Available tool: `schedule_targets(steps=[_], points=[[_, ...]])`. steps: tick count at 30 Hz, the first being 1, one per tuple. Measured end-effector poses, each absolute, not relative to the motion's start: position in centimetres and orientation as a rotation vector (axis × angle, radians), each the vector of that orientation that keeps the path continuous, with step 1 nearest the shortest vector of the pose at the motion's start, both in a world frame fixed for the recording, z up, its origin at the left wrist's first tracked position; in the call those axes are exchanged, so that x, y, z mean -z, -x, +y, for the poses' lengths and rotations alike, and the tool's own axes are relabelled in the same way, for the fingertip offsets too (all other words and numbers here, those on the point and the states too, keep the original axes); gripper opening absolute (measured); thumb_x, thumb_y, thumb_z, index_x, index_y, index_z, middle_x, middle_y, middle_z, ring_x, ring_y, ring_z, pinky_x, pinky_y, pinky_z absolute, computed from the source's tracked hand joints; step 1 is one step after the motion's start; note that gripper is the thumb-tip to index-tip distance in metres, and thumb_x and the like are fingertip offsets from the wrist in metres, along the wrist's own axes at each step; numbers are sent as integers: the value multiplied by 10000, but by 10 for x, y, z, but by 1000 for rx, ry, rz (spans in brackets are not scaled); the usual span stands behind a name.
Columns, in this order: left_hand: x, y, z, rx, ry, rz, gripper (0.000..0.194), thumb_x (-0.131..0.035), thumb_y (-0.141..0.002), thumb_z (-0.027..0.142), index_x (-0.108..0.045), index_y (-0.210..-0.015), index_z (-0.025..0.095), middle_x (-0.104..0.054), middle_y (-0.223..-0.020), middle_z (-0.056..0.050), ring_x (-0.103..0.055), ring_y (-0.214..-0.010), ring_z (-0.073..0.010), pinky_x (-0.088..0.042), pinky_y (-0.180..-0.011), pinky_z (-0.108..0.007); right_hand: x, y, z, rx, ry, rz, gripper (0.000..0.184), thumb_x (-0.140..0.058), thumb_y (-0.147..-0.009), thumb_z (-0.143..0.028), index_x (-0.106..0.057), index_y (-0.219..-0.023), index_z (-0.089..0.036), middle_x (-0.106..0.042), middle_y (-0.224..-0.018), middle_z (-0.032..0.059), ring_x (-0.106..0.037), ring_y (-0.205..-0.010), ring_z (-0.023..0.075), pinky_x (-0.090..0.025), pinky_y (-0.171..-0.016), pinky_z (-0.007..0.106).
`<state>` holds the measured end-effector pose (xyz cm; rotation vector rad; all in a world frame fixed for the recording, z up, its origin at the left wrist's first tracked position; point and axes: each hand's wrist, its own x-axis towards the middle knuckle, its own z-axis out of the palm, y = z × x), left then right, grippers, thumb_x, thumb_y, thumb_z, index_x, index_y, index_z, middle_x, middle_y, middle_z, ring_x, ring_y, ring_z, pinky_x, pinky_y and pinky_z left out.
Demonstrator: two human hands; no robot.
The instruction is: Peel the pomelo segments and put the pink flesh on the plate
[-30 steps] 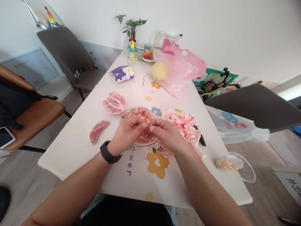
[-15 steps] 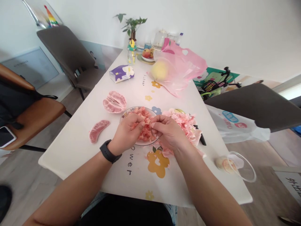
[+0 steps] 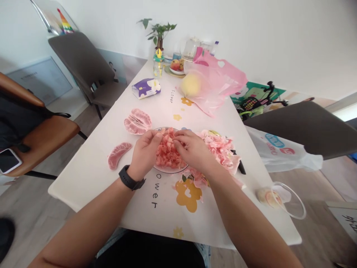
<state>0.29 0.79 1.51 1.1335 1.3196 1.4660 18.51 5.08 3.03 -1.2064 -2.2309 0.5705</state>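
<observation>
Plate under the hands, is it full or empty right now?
Full: the round plate is heaped with torn pink pomelo pulp, with only its rim showing around the pile, between the left hand and right hand.

Bright, soft light washes the white wall (image 3: 251,44) and the desk (image 3: 83,178), perhaps from the glowing strip (image 3: 341,112) at the right edge. Shadows are faint, with no hard glare. Wide-angle distortion bends the room at the edges, and a dark shape (image 3: 5,236) at lower left looks blurred.

tablecloth (image 3: 195,230): "Flower" | "ower" (start hidden) | white sign (image 3: 346,223): Chinese characters, cut off
</observation>
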Motion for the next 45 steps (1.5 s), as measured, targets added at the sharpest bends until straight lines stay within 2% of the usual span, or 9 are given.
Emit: schedule_targets(steps=[4, 10, 14, 20, 24, 29, 37, 41, 45], points=[[-13, -3, 8, -1461, -1133, 1308, 258, -611, -982, 404, -631, -806, 216, -658, -793, -10, -592, -772, -163, -518, -742, -297, -35, -184, 50, -507, 1300, -2128, 281, -599, -992, -299, -584, -718, -239, -640, -872, 57, -621, -890, 233, -486, -829, 405], [-13, -4, 8, -1400, -1192, 1297, 213, -610, -973, 344, -642, -812, 208, -651, -801, -3, -595, -796, -163, -499, -797, -312, -35, -187, 54, -548, 1301, -2144, 117, -641, -929, -214, -598, -824, -242, -650, -864, 30, -590, -817, 204, -444, -759, 356], [-11, -6, 8, -1341, -1261, 1316, 217, -620, -968, 352, -633, -808, 206, -640, -787, 0, -574, -771, -162, -479, -763, -313, -35, -188, 52, -580, 1278, -2241, 278, -560, -1037, -341, -665, -800, -240, -662, -795, 34, -602, -775, 209, -435, -765, 378], [-2, -8, 11, -1302, -1336, 1271, 211, -639, -958, 380, -655, -844, 202, -666, -814, -11, -597, -772, -166, -492, -768, -318, -35, -188, 38, -725, 1221, -2094, 254, -602, -1020, -343, -751, -1219, -289, -770, -1053, 56, -681, -911, 234, -508, -832, 399], [0, -8, 11, -1298, -1424, 1209, 215, -627, -959, 388, -682, -869, 201, -706, -903, -45, -636, -883, -195, -507, -839, -341, -32, -186, 31, -767, 1154, -2057, 180, -662, -999, -383, -772, -1117, -304, -771, -1055, 42, -679, -928, 227, -522, -842, 387], [-6, -9, 7, -1220, -1477, 1166, 311, -581, -993, 417, -643, -771, 207, -606, -721, -2, -545, -704, -166, -459, -681, -306, -35, -190, 22, -727, 1242, -1976, 175, -609, -1009, -365, -717, -904, -275, -739, -855, 17, -656, -807, 210, -496, -758, 353], [-11, -4, 6, -1274, -1433, 1303, 381, -545, -1028, 475, -629, -762, 215, -608, -747, -9, -557, -738, -180, -453, -727, -329, -51, -274, 26, -253, 1602, -1979, 288, -524, -1008, -423, -616, -793, -255, -662, -698, 38, -619, -690, 230, -465, -699, 366], [-12, 2, 8, -1293, -1402, 1322, 385, -541, -1033, 486, -675, -798, 211, -669, -799, -24, -601, -768, -184, -474, -745, -327, -50, -325, 32, -137, 1778, -2171, 162, -570, -919, -320, -694, -841, -251, -741, -841, 69, -673, -742, 249, -495, -697, 384], [-24, 9, 1, -1238, -1504, 1417, 324, -596, -1004, 490, -731, -872, 227, -702, -774, -12, -642, -740, -188, -482, -706, -318, -46, -348, 24, 28, 1611, -2289, 273, -538, -938, -340, -793, -949, -241, -780, -1107, 126, -737, -978, 293, -545, -893, 448]])
